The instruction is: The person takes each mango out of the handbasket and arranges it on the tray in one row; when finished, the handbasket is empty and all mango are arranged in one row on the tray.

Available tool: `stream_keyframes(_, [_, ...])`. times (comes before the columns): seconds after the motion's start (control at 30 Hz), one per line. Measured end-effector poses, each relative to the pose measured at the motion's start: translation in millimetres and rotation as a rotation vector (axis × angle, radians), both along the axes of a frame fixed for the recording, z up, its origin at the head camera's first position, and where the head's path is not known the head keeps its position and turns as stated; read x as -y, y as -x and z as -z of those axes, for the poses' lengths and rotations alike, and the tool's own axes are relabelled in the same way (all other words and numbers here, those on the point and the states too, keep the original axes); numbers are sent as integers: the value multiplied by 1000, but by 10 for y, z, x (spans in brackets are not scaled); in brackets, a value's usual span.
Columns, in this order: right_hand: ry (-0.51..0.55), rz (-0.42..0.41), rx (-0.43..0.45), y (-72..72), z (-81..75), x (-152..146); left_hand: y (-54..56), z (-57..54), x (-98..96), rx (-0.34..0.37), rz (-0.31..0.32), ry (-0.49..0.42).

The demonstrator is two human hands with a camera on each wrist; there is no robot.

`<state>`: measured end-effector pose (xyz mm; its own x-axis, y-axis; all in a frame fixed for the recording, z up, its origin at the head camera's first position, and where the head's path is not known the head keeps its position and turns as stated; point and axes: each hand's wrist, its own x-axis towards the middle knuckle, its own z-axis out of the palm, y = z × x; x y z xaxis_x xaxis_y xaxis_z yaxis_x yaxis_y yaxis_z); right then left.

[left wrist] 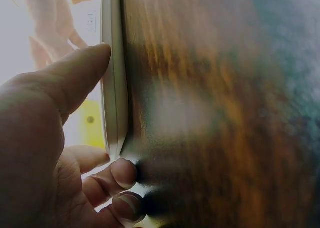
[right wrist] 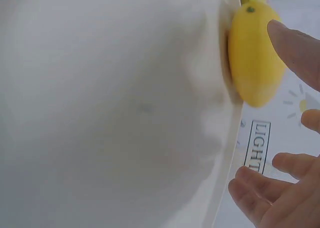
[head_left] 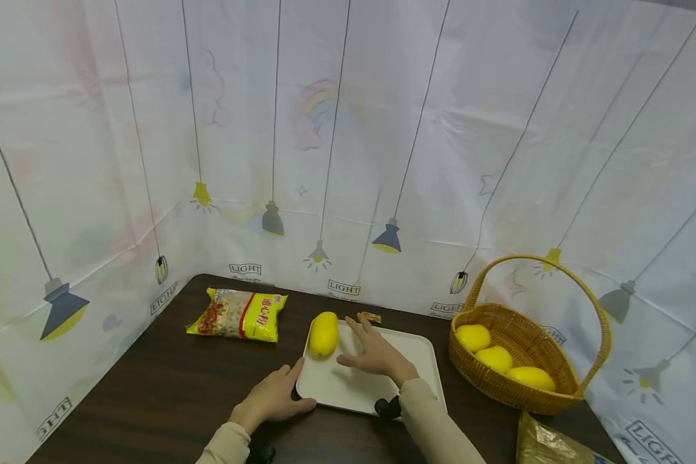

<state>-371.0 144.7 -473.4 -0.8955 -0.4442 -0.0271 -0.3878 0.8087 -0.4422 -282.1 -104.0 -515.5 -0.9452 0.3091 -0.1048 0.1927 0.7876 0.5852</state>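
Observation:
A long, smooth yellow fruit [head_left: 324, 334], shaped like a mango, lies in the far left corner of a white tray [head_left: 345, 388]. My left hand [head_left: 271, 397] is at the tray's near left corner, fingers extended along the left side. In the left wrist view its thumb rests against the tray rim [left wrist: 115, 83]. Over the tray, just right of the fruit, hovers my right hand [head_left: 377, 354] with fingers spread. The right wrist view shows a dark spot on one end of the fruit [right wrist: 255, 58]; nothing is in that hand.
A wicker basket [head_left: 487, 381] with a tall handle holds several yellow fruits to the right. A yellow-and-clear food packet [head_left: 238, 314] lies at the back left. Behind the tray is a small colourful wrapper [head_left: 372, 317]; a golden bag [head_left: 548, 444] lies front right.

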Motion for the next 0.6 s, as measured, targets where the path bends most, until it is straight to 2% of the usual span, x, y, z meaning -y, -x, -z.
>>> stream_keyframes(0.13, [8, 27, -21, -62, -50, -181, 22, 46, 3, -11, 0, 2])
stream_keyframes(0.33, [-6, 43, -118, -130, -193, -436, 65, 25, 1, -3, -1, 16])
stream_keyframes(0.6, [-31, 90, -183, -227, -337, -836, 38, 37, 4, 11, 15, -10])
